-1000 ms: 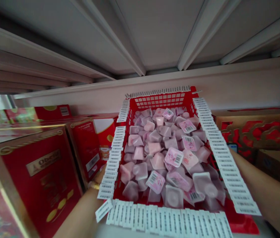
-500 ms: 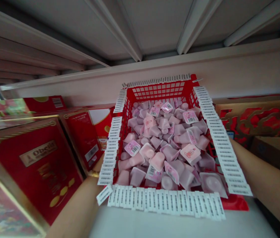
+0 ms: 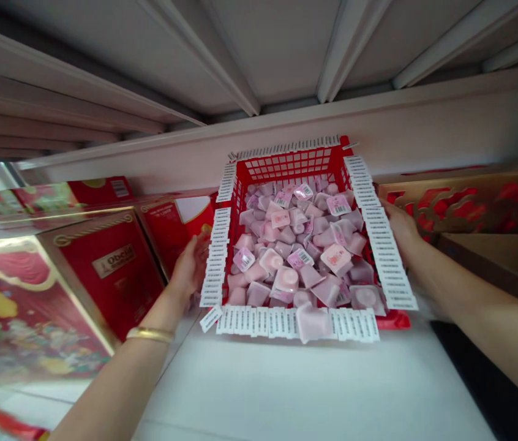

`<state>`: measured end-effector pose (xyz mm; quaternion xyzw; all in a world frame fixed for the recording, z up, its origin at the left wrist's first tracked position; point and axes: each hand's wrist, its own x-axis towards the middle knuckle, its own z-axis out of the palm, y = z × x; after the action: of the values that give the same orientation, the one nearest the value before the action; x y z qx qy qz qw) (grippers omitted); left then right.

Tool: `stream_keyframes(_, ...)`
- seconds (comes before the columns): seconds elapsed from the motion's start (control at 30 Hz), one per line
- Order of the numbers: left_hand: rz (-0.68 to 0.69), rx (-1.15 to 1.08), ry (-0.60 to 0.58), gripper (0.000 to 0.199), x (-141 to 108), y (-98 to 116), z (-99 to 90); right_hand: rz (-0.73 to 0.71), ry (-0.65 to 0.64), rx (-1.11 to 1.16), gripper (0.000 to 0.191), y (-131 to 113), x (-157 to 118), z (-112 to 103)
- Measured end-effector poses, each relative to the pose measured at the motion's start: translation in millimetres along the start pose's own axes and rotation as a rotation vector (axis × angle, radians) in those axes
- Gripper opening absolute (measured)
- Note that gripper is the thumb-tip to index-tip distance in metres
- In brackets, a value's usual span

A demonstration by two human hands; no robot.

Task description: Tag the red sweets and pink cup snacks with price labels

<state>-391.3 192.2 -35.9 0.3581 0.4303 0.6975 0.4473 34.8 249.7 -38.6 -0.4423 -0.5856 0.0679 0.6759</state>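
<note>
A red basket (image 3: 298, 166) full of pink and lilac jelly cups (image 3: 286, 245) stands on a white shelf surface, its rims covered with rows of white barcode labels (image 3: 381, 245). One cup (image 3: 313, 323) lies over the front rim. My left hand (image 3: 191, 263), with a gold bangle at the wrist, is at the basket's left side, its fingers partly hidden behind the rim. At the right side is my right hand (image 3: 397, 225), the fingers mostly hidden by the label-covered rim. What either hand grips cannot be made out.
Red and gold gift boxes (image 3: 103, 275) stand left of the basket. To the right are a gold and red box (image 3: 470, 199) and an open brown carton (image 3: 498, 263). A shelf with metal ribs (image 3: 286, 55) hangs low overhead.
The basket appears farther off, with more white surface in front of it. One cup now lies over the front rim. My left hand has come into clearer view beside the basket.
</note>
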Motion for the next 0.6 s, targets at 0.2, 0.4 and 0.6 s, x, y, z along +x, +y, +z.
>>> stream_keyframes(0.2, 0.858, 0.6, -0.159, 0.043, -151, -41, -14.0, 0.223, 0.295, 0.335, 0.022, -27, -39, -47)
stream_keyframes(0.4, 0.651, 1.268, -1.048, 0.047, -251, -98, 9.3, -0.119, 0.088, 0.26, 0.03, -98, -172, -96)
stream_keyframes(0.6, 0.529, 1.121, -0.911, 0.033, -243, -101, 18.7, -0.139, -0.238, 0.013, 0.016, -94, -240, -93)
